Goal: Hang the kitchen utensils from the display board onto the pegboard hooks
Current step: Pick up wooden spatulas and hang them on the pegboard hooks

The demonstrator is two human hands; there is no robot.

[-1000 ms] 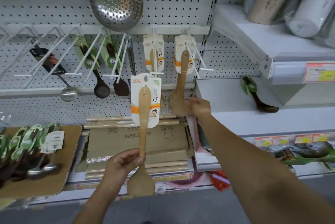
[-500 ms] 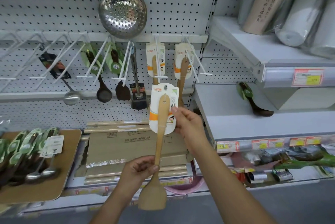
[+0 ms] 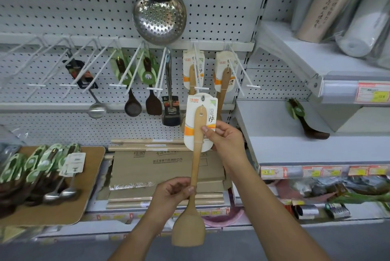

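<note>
Left hand [image 3: 173, 192] pinches wooden spatula [image 3: 196, 161] handle, right hand [image 3: 223, 138] pinches its card [image 3: 191, 110]. 2 more spatulas [image 3: 224, 79] on hooks [image 3: 201, 88] right behind card. Big strainer [image 3: 159, 15] hangs above.

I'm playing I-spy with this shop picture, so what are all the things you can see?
wooden spatula: one, tan with white-and-orange card, held before the pegboard
hung spatulas: two, tan, on the pegboard behind it
skimmer: one, silver, hanging at top
ladle: one, silver, hanging left
dark utensils: two, brown with green cards, hanging centre
display board: one, brown, lower left
green-carded utensils: several, dark, on the board
steel spoons: two, silver, on the board
cardboard boxes: several, brown, lower shelf
dark spoon: one, brown, lying on right shelf
left hand: one, grips the spatula's handle
right hand: one, pinches the spatula's card
</note>
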